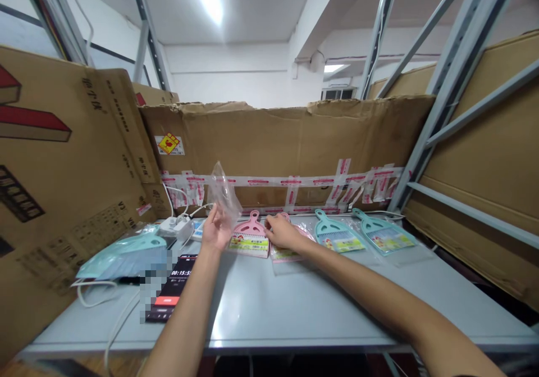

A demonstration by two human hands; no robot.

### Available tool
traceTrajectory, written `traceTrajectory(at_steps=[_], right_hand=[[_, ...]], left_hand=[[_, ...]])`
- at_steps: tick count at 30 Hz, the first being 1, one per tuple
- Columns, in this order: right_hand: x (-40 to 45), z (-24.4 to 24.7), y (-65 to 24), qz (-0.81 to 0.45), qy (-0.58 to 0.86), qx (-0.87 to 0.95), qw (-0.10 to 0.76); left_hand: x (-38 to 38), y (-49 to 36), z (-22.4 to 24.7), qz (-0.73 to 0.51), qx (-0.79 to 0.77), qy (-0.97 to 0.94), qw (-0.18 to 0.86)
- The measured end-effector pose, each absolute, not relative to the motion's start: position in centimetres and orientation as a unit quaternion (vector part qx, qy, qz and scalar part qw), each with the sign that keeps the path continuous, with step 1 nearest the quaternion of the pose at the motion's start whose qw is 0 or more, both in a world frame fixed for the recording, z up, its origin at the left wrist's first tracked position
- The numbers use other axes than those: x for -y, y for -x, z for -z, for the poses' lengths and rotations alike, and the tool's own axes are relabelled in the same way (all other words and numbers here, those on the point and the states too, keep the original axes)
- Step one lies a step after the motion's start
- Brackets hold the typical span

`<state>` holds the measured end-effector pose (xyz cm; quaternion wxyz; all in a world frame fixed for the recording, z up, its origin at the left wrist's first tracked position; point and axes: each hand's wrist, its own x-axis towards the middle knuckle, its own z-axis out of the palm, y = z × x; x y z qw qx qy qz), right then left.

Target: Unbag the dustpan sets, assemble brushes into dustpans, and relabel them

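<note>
My left hand is closed on a clear plastic bag, which stands up above the fingers. Just right of it a pink dustpan and brush set with a yellow-green label lies on the table. My right hand rests over a second pink dustpan set in clear wrapping, near its handle; its fingers are bent, and what they grip, if anything, is hidden. Farther right lie two mint-green dustpan sets, a nearer one and one in a clear bag.
A phone showing a timer lies left on the grey table. Behind it are a white power strip with cables and a mint-green wrapped item. Cardboard walls and metal shelf posts enclose the table.
</note>
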<state>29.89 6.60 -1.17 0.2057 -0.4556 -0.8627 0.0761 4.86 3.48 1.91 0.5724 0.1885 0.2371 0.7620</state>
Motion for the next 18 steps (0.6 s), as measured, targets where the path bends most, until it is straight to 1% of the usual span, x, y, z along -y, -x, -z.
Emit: traceTrajectory(at_steps=[4, 8, 14, 18], right_hand=[[-8.2, 1.1, -27.9, -0.079, 0.467, 0.864, 0.172], [-9.0, 1.0, -26.7, -0.101, 0.477, 0.858, 0.162], [-9.0, 0.3, -26.1, -0.133, 0.494, 0.840, 0.180], [-8.9, -0.4, -27.2, -0.171, 0.486, 0.832, 0.205]], left_hand=[[-3.5, -4.6, -2.1, -0.762, -0.196, -0.124, 0.604], [-3.3, -4.5, -2.5, -0.756, -0.166, -0.080, 0.628], [-3.2, -3.7, -2.6, -0.760, -0.165, -0.062, 0.625], [-3.6, -3.3, -2.2, -0.754, -0.180, -0.079, 0.627]])
